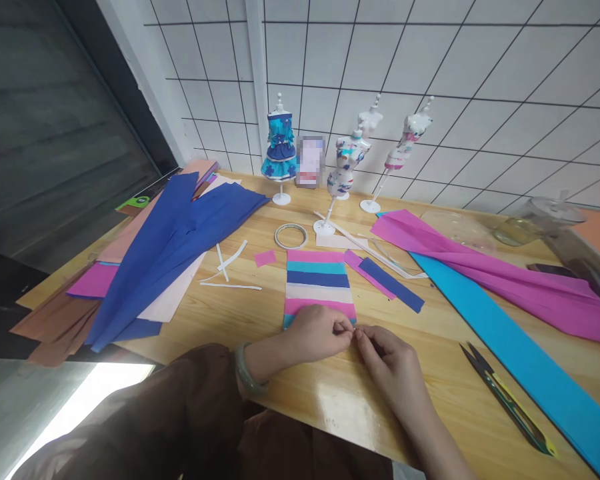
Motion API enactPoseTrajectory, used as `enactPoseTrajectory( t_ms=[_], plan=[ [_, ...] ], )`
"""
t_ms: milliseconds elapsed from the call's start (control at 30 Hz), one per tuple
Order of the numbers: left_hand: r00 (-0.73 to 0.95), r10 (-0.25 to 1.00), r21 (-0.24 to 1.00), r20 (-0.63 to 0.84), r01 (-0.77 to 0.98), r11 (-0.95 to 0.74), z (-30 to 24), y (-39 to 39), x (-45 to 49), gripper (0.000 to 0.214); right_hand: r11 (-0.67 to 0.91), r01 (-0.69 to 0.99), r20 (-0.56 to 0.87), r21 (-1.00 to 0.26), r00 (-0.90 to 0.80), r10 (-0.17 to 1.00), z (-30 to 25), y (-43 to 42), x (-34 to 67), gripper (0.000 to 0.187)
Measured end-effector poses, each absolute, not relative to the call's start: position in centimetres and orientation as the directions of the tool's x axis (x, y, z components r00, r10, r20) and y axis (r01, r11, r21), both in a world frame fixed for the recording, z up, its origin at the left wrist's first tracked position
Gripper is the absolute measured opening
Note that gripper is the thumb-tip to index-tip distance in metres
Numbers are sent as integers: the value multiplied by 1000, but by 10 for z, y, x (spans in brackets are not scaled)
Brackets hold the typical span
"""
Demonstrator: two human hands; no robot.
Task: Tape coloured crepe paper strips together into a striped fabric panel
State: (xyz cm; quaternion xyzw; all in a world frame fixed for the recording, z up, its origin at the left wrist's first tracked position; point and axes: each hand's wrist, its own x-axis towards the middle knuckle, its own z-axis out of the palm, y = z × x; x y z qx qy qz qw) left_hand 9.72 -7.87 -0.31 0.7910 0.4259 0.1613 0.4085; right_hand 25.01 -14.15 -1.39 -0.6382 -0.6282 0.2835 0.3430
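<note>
A sheet of striped crepe paper (319,279) in pink, turquoise, dark blue and white lies flat on the wooden table. My left hand (320,333) rests over its lower edge, thumb and fingers closed in a pinch near the lower right corner. My right hand (393,363) pinches at the same spot, its fingertips meeting the left ones. A tiny pale bit shows between the fingertips, too small to name. Just right of the sheet lie a dark blue paper strip (393,285) and a pink strip (377,281). A small pink piece (265,258) lies to the left.
A tape roll (291,227) and white strips (223,260) lie nearby. Behind stand a dressed mini mannequin (280,150) and several paint-marked ones (347,167). Blue crepe paper (180,233) is piled left; pink (455,260) and turquoise paper (520,347) lie right, with thread snips (510,400).
</note>
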Motion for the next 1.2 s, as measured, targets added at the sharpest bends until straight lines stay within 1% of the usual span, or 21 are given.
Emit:
enactPoseTrajectory(
  t_ms=[167,267,400,533,667,767,900,1033,1200],
  plan=[
    [575,811,806,-106,527,-268,-1,-78,97,20,-67,600,21,-797,138,990,-14,-142,253,29],
    [567,812,815,-137,530,-233,0,-78,97,19,-108,563,-4,-819,182,983,-12,-142,254,32],
    [560,820,800,-119,543,-255,-2,-79,97,20,-148,517,-38,-843,217,975,-8,-142,256,38],
    [564,823,785,-72,540,-302,-5,-79,97,19,-220,390,-119,-894,267,956,-7,-141,256,40],
    [567,821,767,-64,555,-323,-4,-79,97,18,-223,222,-170,-949,235,957,-8,-139,249,42],
    [572,818,748,-58,567,-344,-3,-80,98,18,-217,139,-188,-966,197,962,-8,-138,244,45],
    [569,820,742,-61,575,-344,-2,-81,99,18,-242,80,-224,-967,188,956,-7,-138,243,48],
    [563,826,735,-29,572,-364,-4,-81,99,17,-273,37,-261,-961,196,945,-6,-138,244,51],
    [570,821,714,-8,578,-395,-5,-82,99,15,-276,39,-264,-960,187,946,-7,-137,245,50]
  ],
)
